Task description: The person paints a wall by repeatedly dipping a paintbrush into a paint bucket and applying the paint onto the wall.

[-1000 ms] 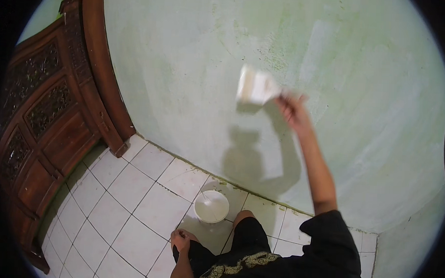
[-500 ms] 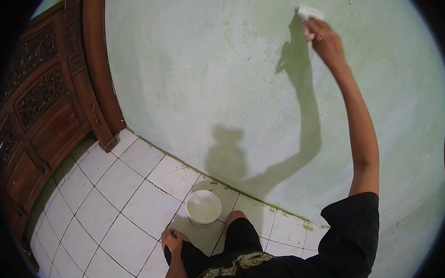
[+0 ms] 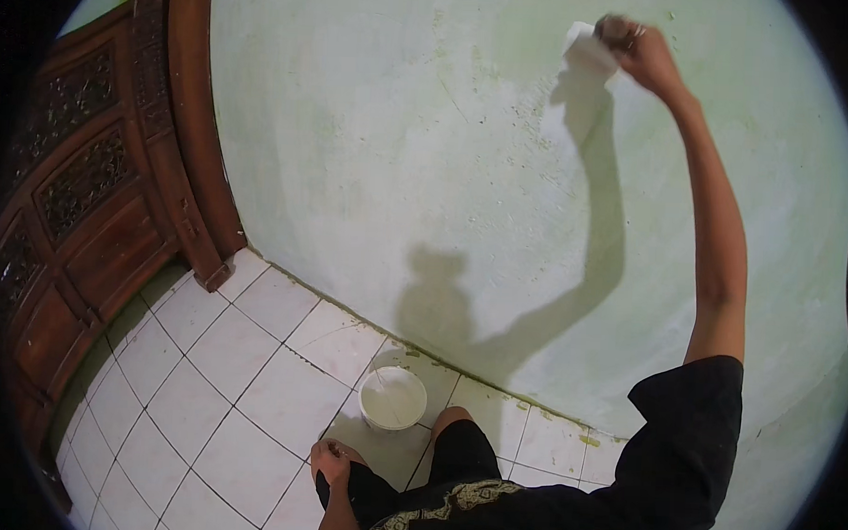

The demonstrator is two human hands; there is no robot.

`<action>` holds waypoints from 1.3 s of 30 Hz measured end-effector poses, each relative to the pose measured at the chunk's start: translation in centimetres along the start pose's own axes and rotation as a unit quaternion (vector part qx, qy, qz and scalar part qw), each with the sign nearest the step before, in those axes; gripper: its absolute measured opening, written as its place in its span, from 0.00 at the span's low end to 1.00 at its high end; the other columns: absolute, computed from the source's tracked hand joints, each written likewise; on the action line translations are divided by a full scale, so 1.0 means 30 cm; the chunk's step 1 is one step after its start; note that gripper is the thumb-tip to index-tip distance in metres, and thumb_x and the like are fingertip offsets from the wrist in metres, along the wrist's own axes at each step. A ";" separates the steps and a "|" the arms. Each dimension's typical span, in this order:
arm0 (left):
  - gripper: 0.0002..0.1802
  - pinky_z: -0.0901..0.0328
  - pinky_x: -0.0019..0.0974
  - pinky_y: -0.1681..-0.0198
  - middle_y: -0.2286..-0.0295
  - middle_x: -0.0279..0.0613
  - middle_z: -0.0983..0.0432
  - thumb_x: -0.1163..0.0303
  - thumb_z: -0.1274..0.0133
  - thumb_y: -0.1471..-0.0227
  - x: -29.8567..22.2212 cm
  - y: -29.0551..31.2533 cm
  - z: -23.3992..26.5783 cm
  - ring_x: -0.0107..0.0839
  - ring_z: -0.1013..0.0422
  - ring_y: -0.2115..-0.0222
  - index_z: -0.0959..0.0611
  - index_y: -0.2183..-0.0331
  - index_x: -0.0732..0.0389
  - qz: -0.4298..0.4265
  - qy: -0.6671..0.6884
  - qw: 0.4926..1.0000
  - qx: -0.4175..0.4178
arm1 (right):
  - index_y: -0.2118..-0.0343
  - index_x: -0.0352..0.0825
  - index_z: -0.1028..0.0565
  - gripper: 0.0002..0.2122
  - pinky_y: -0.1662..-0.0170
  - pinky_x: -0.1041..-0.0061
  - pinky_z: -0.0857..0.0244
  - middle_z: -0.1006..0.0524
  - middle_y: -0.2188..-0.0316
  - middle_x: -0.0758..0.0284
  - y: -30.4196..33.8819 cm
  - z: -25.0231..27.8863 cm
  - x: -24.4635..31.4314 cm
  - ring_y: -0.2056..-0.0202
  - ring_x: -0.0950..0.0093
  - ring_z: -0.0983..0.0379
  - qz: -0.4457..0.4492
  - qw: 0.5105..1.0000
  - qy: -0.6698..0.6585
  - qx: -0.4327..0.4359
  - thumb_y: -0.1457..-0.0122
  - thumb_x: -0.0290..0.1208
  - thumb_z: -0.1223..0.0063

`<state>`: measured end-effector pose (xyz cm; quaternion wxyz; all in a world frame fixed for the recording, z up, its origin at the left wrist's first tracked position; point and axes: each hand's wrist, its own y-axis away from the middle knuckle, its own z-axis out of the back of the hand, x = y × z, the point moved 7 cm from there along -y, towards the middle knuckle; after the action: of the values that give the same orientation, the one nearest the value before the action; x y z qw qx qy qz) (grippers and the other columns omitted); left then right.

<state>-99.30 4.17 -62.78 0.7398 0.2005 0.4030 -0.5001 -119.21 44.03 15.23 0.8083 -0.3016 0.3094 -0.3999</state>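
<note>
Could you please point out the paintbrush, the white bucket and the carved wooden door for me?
paintbrush [image 3: 586, 44], head view, on its white bristle end against the wall.
white bucket [image 3: 393, 398], head view, on the white paint inside it.
carved wooden door [image 3: 91, 179], head view, on a carved middle panel.

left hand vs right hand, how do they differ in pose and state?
The right hand is raised high on an outstretched arm; the left hand hangs low by the knee. The right hand grips a white paintbrush against the pale green wall; the left hand holds nothing, fingers curled, above the white tiled floor near the white bucket. Both are bare.
</note>
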 end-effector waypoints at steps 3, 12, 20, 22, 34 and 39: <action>0.12 0.36 0.34 0.70 0.71 0.47 0.36 0.83 0.52 0.68 0.036 0.003 -0.001 0.37 0.33 0.74 0.28 0.73 0.67 0.031 0.042 0.999 -0.008 | 0.68 0.31 0.26 0.08 0.69 0.72 0.34 0.25 0.73 0.59 -0.089 0.131 0.235 0.72 0.64 0.28 0.012 0.968 0.241 -0.069 0.52 0.20 0.54; 0.12 0.36 0.34 0.72 0.74 0.44 0.34 0.83 0.52 0.68 -0.059 0.001 0.054 0.35 0.33 0.76 0.28 0.73 0.65 0.005 0.011 1.000 -0.018 | 0.67 0.38 0.29 0.15 0.64 0.71 0.34 0.27 0.64 0.63 0.457 -0.440 0.281 0.63 0.65 0.30 0.130 0.970 0.179 0.098 0.61 0.17 0.51; 0.12 0.36 0.32 0.72 0.73 0.44 0.35 0.84 0.51 0.68 -0.058 0.007 0.037 0.34 0.33 0.76 0.29 0.73 0.65 -0.004 0.004 1.000 -0.021 | 0.74 0.30 0.31 0.06 0.73 0.74 0.38 0.29 0.80 0.57 0.106 0.054 0.075 0.79 0.64 0.34 0.024 0.996 0.071 -0.041 0.58 0.17 0.55; 0.12 0.36 0.32 0.72 0.73 0.44 0.36 0.84 0.51 0.68 -0.052 0.010 0.036 0.34 0.33 0.75 0.29 0.73 0.65 -0.004 0.001 1.000 -0.029 | 0.64 0.41 0.27 0.10 0.71 0.70 0.35 0.25 0.75 0.62 0.041 0.151 0.051 0.75 0.61 0.30 -0.040 0.959 0.269 -0.080 0.53 0.27 0.51; 0.12 0.36 0.34 0.73 0.72 0.45 0.36 0.84 0.51 0.69 0.034 -0.013 0.001 0.35 0.35 0.76 0.30 0.74 0.65 -0.046 -0.009 0.998 -0.030 | 0.70 0.35 0.29 0.13 0.63 0.70 0.35 0.27 0.69 0.59 0.561 -0.309 0.237 0.64 0.65 0.30 -0.030 0.975 0.035 0.216 0.62 0.14 0.53; 0.12 0.36 0.33 0.73 0.72 0.46 0.36 0.84 0.51 0.70 0.021 -0.005 -0.018 0.35 0.35 0.76 0.30 0.75 0.65 -0.038 0.011 0.999 -0.022 | 0.70 0.32 0.30 0.10 0.70 0.77 0.37 0.27 0.73 0.63 0.218 0.020 0.033 0.77 0.67 0.33 0.000 0.995 0.063 0.080 0.59 0.16 0.51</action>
<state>-99.54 4.12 -63.57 0.7204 0.1740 0.4292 -0.5163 -115.29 46.61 10.54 0.8088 -0.2101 0.3266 -0.4416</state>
